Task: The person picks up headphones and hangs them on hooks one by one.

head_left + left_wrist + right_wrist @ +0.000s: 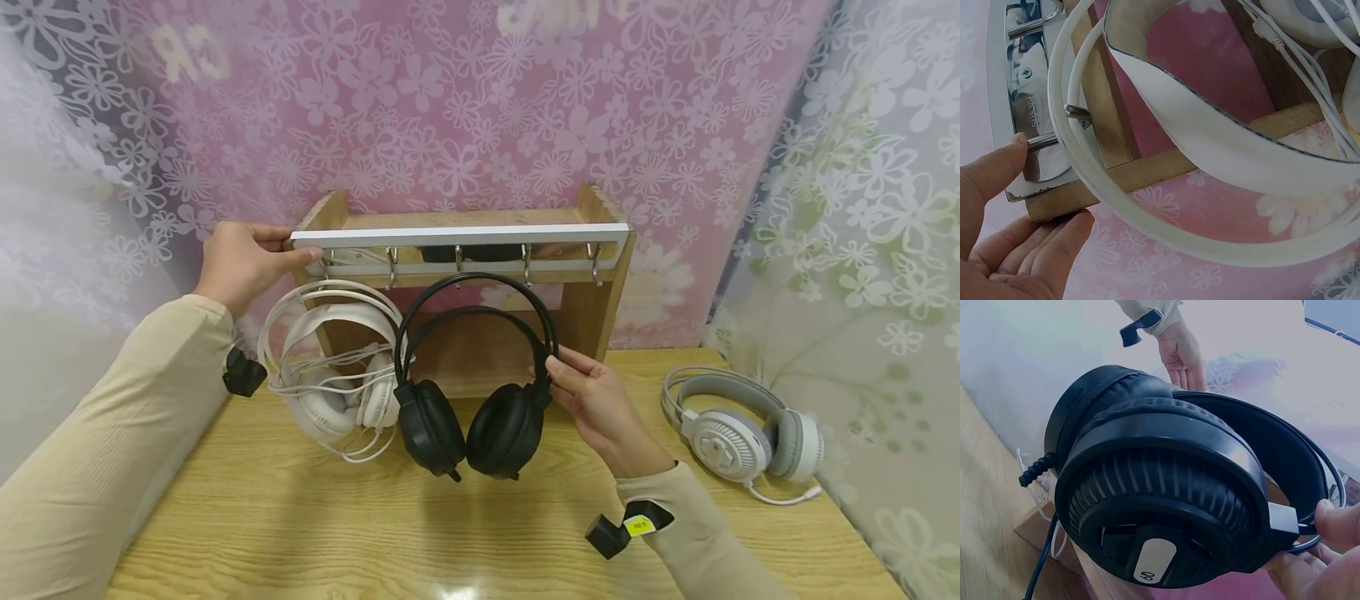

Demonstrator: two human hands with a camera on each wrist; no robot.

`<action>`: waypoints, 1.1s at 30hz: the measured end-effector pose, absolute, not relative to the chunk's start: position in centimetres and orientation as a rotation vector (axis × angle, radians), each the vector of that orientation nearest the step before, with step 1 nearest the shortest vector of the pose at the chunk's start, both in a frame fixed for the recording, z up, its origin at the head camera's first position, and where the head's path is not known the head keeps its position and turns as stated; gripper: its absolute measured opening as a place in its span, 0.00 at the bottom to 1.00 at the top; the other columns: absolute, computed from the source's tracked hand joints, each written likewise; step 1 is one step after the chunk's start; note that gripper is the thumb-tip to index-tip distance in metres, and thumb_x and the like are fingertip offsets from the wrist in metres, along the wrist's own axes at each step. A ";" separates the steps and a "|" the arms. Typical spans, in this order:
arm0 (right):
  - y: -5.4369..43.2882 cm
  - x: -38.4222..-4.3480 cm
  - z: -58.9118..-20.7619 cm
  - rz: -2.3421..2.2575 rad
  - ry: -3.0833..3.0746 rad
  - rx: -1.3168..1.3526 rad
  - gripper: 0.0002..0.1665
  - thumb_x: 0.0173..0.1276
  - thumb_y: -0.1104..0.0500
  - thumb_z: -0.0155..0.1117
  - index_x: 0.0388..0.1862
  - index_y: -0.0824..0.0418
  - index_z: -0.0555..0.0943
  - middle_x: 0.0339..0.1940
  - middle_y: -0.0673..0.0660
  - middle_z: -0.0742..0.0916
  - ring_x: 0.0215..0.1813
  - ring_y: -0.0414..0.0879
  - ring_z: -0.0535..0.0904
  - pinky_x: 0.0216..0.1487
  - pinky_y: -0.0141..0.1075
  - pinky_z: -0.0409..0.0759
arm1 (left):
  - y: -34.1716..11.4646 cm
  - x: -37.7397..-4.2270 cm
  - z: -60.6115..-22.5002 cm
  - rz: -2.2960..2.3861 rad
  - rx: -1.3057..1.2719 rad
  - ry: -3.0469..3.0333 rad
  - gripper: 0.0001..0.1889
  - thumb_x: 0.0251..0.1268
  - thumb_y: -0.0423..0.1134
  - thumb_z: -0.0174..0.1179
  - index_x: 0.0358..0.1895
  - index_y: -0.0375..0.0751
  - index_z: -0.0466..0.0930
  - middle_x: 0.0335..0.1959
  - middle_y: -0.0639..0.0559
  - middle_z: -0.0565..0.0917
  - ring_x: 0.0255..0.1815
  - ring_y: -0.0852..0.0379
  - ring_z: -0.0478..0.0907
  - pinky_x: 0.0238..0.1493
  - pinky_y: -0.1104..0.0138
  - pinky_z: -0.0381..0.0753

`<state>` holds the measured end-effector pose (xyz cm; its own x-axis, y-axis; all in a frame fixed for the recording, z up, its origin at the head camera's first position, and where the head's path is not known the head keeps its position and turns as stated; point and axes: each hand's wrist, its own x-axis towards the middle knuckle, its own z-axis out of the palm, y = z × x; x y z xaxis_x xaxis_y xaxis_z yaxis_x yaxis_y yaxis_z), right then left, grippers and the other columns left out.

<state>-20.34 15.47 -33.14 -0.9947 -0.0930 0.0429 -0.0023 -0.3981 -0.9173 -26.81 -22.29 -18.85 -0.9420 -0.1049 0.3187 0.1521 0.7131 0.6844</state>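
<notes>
My right hand (603,404) pinches the side of the headband of black over-ear headphones (507,429), thumb in front. Their ear cups hang downward in front of the rack, and the top of the band sits just below the middle hook in the head view. With the thumb on the front and the fingers behind, my left hand (238,262) grips the left end of a wooden hook rack (617,308). White headphones (326,410) with a bundled cable hang at that end; in the left wrist view their band (1060,112) loops over a metal hook (1044,142).
White-and-grey headphones (727,446) lie at the right on the wood-grain table (360,533), a small boom sticking out. Several metal hooks line the rack's white-edged front rail (461,234). Flower-patterned cloth (480,108) covers the back and sides.
</notes>
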 end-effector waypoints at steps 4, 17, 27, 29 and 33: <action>14.8 -20.7 -33.2 -2.612 1.669 -0.080 0.22 0.71 0.69 0.54 0.63 0.73 0.68 0.38 0.50 0.89 0.46 0.43 0.85 0.49 0.31 0.80 | -22.2 -26.9 -18.9 -1.075 -0.036 -2.588 0.34 0.53 0.55 0.70 0.58 0.34 0.78 0.51 0.39 0.82 0.52 0.53 0.77 0.56 0.59 0.75; 14.0 -21.8 -34.2 -2.620 1.730 -0.019 0.27 0.72 0.70 0.53 0.67 0.76 0.64 0.37 0.47 0.89 0.44 0.39 0.85 0.49 0.31 0.80 | -22.2 -26.7 -18.8 -1.074 -0.031 -2.592 0.34 0.53 0.55 0.70 0.58 0.34 0.78 0.51 0.38 0.82 0.56 0.47 0.77 0.58 0.56 0.74; 14.3 -22.6 -35.0 -2.536 1.839 -0.031 0.28 0.71 0.67 0.56 0.68 0.74 0.65 0.38 0.44 0.88 0.45 0.35 0.83 0.49 0.28 0.79 | -22.1 -26.6 -18.6 -1.079 -0.034 -2.588 0.34 0.53 0.54 0.70 0.58 0.34 0.78 0.51 0.38 0.82 0.54 0.50 0.77 0.57 0.56 0.74; 14.4 -22.8 -35.0 -2.523 1.846 -0.054 0.28 0.72 0.67 0.55 0.68 0.73 0.64 0.40 0.45 0.87 0.46 0.35 0.83 0.51 0.28 0.79 | -22.2 -26.6 -18.7 -1.069 -0.032 -2.589 0.33 0.53 0.55 0.70 0.58 0.35 0.79 0.51 0.39 0.82 0.52 0.53 0.77 0.56 0.58 0.74; 14.6 -23.0 -35.1 -2.483 1.871 -0.066 0.28 0.72 0.67 0.55 0.68 0.74 0.64 0.44 0.46 0.86 0.47 0.34 0.82 0.56 0.31 0.76 | -22.2 -26.6 -18.7 -1.056 -0.027 -2.591 0.33 0.52 0.55 0.70 0.57 0.35 0.79 0.50 0.39 0.83 0.50 0.57 0.77 0.54 0.61 0.75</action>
<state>-23.05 14.64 -35.07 -0.9986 -0.0513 0.0143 0.0004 -0.2756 -0.9613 -26.60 -22.20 -18.75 -0.9416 -0.1096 0.3184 0.1442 0.7231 0.6755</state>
